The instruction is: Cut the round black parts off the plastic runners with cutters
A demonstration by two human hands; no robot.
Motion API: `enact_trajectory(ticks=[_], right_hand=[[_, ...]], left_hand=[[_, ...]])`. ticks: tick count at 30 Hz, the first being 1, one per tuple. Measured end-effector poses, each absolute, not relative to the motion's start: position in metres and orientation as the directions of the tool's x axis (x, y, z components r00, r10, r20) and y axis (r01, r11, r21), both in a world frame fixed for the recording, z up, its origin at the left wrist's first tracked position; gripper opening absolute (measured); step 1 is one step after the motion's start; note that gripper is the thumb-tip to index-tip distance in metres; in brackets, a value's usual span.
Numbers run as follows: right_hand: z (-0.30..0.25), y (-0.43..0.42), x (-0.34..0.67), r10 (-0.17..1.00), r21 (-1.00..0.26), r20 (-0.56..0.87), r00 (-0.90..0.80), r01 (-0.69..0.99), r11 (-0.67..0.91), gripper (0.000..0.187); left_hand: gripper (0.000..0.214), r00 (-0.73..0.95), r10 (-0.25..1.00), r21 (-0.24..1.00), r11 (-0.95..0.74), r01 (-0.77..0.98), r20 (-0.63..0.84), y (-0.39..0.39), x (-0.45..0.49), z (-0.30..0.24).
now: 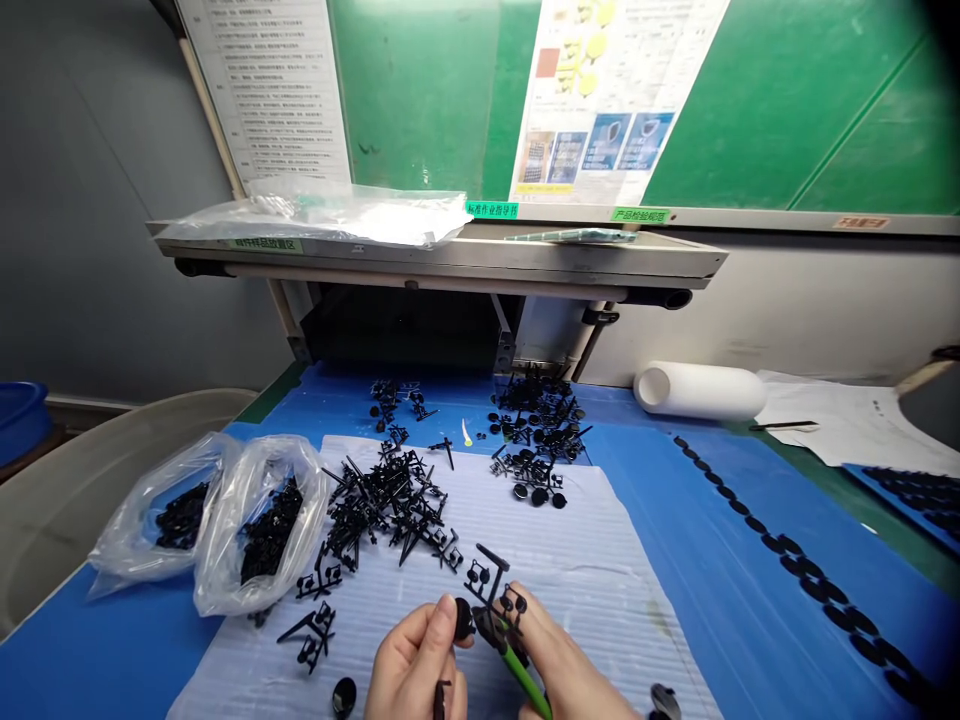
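Nearest the lens, head view: your left hand (416, 665) pinches a glossy black round plastic disc (464, 620) between thumb and fingers. Your right hand (574, 660) grips green-handled cutters (529, 685), dark jaws pointing up and left towards the disc. Whether the blades are parted cannot be told.

Technique (judgement): for a clean snip, lay the blades flat along the disc's rim, hold the left thumb clear of the cutting edges, and squeeze once, evenly. Twisting would likely mark the glossy face.

Position: the disc sits at your left fingertips, thumb overlapping its left side, right edge just beside the jaws; contact unclear. A branched black plastic frame (491, 572) stands above the jaws, its lower part in front of your right index finger. Its join to the disc, if any, is hidden.

Surroundings: both hands are over a pale, faintly striped sheet (592, 590). One loose black oval-looking disc (344, 697) lies left of your left hand; beyond, a tangled heap of black branched plastic pieces (386, 500). Rows of flat black discs (802, 572) run along the blue surface, right.
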State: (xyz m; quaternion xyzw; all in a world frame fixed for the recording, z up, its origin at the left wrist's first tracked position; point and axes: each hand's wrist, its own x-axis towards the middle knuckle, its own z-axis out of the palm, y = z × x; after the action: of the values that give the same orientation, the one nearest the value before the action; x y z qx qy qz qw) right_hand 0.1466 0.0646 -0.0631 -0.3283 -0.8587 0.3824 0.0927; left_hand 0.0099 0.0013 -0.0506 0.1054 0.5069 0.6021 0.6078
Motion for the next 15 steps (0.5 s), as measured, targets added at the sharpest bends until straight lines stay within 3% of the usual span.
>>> enact_trajectory(ticks=[7, 15], right_hand=[[-0.067, 0.065, 0.145, 0.623, -0.706, -0.078, -0.778, 0.485, 0.517, 0.057], [-0.071, 0.073, 0.127, 0.560, -0.552, -0.076, -0.825, 0.503, 0.666, 0.033]], left_hand=[[0.045, -0.223, 0.824, 0.688, 0.251, -0.681, -0.521, 0.002, 0.012, -0.048], [0.042, -0.276, 0.791, 0.615, 0.155, -0.773, -0.546, 0.002, 0.000, -0.065]])
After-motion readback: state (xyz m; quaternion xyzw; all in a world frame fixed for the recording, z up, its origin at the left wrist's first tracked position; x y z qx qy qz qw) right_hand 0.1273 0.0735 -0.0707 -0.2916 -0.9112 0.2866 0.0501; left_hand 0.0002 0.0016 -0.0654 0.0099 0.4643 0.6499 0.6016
